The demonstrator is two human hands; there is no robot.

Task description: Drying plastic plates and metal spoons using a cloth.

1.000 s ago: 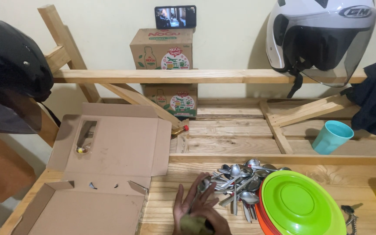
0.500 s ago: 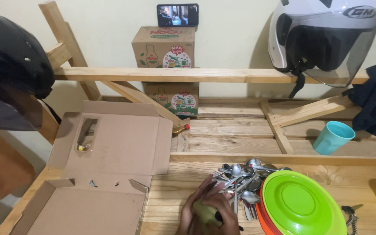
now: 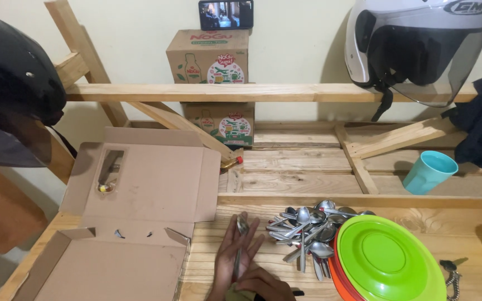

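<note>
Hidden or cut off: the right hand (image 3: pixel 266 281) is cropped by the lower edge of the head view; only its knuckles show, over a dull green thing pressed at the base of the left palm, and what that thing is cannot be made out. Whether the right fingers are clenched or loose cannot be told. The green plate (image 3: pixel 389 257) and the orange plates stacked beneath it run off the bottom edge.

Left hand (image 3: pixel 235 251): palm up, fingers (image 3: pixel 231 233) spread and released, a single spoon (image 3: pixel 239 241) lying lengthwise on them, bowl toward the fingertips, handle running back toward the wrist. It rests above the wooden bench (image 3: pixel 207 251), just left of the spoon pile (image 3: pixel 305 231).

Spoon pile: loose metal spoons heaped on the bench, touching the rim of the green plate.

Containers: open cardboard box (image 3: pixel 140 223), flaps out, left of the hand; a small object sits in the cut-out of its raised lid. Teal cup (image 3: pixel 429 171), on the planks well behind the plates; contents not visible.
</note>
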